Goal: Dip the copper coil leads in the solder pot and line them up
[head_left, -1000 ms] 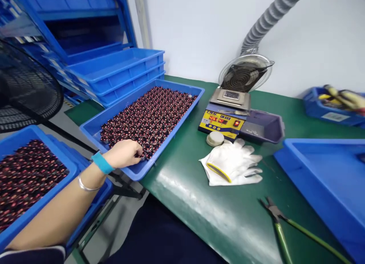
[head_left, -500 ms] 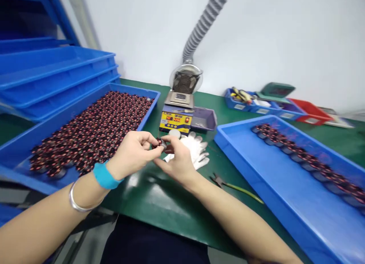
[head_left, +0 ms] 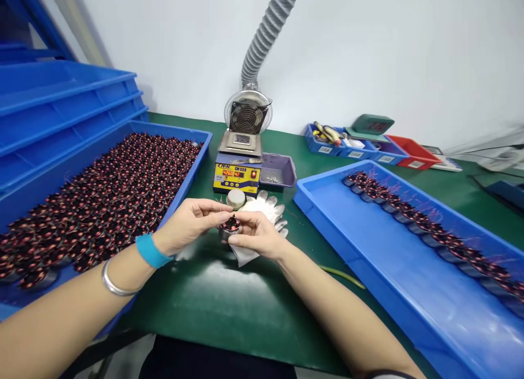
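Upright in my right hand [head_left: 258, 234] is a wound motor stator [head_left: 230, 226], a short grey metal ring with dark, spiky insulation and copper windings inside. Thumb and fingers grip its right side. My left hand [head_left: 190, 220], with a blue band and a silver bangle at the wrist, pinches at the stator's top left, where thin copper wire ends [head_left: 221, 200] stick up. The exact spot of the pinch is partly hidden by the fingertips. Just behind lie white gloves [head_left: 266, 207] and a round whitish tin [head_left: 236, 198]. A yellow-blue solder pot [head_left: 235, 174] with lit digits stands beyond.
On the left, a blue tray [head_left: 200, 160] is packed with similar stators, beside stacked blue trays [head_left: 82, 114]. Another blue tray [head_left: 393, 259] on the right has a row of stators. A purple bin [head_left: 286, 169], a grey exhaust hose [head_left: 262, 43] and a green pliers handle [head_left: 344, 275] are around.
The stator has been turned upright in my right hand, and my left fingers have shifted to its top left. The view has swung right, and my right forearm now covers the pliers' jaws.
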Motion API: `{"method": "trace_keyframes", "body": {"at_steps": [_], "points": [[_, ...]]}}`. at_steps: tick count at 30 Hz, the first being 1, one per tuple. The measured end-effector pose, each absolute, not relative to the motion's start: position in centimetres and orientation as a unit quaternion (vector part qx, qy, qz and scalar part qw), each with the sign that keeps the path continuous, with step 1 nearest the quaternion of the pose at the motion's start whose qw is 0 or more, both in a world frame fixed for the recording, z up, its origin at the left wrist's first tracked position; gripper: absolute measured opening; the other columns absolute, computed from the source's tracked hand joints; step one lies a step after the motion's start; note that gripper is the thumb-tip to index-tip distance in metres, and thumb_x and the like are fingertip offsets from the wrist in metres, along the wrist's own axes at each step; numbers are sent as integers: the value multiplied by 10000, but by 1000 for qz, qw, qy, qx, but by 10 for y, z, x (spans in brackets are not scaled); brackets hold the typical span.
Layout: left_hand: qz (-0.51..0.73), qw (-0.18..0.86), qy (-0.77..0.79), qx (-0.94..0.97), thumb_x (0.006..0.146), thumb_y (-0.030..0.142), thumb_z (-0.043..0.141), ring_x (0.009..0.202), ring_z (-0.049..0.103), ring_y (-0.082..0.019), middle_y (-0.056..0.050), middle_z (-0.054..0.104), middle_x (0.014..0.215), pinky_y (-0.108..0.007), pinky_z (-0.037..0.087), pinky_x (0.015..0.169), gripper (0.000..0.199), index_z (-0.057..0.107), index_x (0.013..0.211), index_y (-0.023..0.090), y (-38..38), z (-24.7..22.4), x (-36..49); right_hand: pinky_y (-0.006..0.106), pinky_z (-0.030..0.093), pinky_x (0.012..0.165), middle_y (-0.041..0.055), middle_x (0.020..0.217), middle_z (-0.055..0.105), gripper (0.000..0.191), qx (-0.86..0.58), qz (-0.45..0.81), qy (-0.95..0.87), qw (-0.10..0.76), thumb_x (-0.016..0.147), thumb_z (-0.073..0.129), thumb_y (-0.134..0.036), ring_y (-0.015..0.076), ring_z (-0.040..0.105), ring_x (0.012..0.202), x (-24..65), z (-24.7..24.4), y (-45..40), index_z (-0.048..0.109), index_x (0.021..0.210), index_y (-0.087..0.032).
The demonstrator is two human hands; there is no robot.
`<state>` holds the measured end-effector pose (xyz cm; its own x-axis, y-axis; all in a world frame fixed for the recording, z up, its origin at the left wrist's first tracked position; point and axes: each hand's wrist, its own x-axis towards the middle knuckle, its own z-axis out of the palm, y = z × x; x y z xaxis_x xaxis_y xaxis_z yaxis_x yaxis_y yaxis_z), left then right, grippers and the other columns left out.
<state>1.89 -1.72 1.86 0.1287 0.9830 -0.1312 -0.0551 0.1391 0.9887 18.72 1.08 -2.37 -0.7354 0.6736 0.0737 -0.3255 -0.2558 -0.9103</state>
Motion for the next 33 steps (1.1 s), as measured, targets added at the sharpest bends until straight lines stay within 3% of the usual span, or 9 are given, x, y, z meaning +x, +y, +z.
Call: {"method": "trace_keyframes", "body": {"at_steps": [4, 8, 15, 22, 29, 33], "points": [[430, 589, 488, 479, 577, 284, 799, 406, 375, -33, 9, 600, 530, -160, 273, 373, 191, 713, 670, 140, -16, 19, 15, 203, 530, 740, -2, 834, 651, 424, -166, 789, -509, 302, 601, 825, -224, 78, 616, 748, 189, -24, 10, 667, 986, -140], [429, 579, 503, 477, 583, 355, 804, 396, 413, -44, 28, 538, 470, -158, 303, 365, 297, 607, 540, 136, -17, 19, 14, 194, 531, 729, 5, 857, 665, 434, -172, 798, -498, 292, 592, 822, -173, 79, 623, 760, 189, -24, 9, 669, 997, -147], [648, 471, 505, 323, 622, 298, 778, 440, 454, -33, 58, 540, 529, -139, 373, 430, 248, 575, 625, 155, -4, 25, 1, 195, 522, 775, 14, 916, 686, 467, -170, 807, -494, 277, 562, 817, -95, 80, 642, 808, 189, -24, 8, 669, 1002, -147], [432, 619, 474, 455, 543, 208, 756, 472, 491, -61, 12, 606, 646, -176, 397, 436, 269, 644, 775, 129, -14, 26, 3, 188, 520, 760, 2, 888, 676, 453, -182, 778, -512, 315, 583, 814, -140, 72, 634, 776, 190, -24, 10, 661, 1010, -144], [419, 581, 511, 474, 563, 201, 722, 427, 436, -46, 46, 534, 517, -168, 352, 424, 154, 618, 654, 132, -16, 24, 11, 203, 520, 763, -3, 858, 661, 450, -175, 769, -531, 308, 577, 823, -161, 76, 624, 766, 189, -28, 9, 658, 996, -149], [433, 593, 509, 449, 548, 154, 677, 434, 436, -50, 31, 582, 572, -171, 331, 412, 158, 609, 689, 139, -17, 23, 11, 212, 507, 801, -12, 873, 655, 453, -163, 774, -529, 307, 589, 813, -139, 74, 622, 785, 190, -30, 9, 655, 1013, -160]]}}
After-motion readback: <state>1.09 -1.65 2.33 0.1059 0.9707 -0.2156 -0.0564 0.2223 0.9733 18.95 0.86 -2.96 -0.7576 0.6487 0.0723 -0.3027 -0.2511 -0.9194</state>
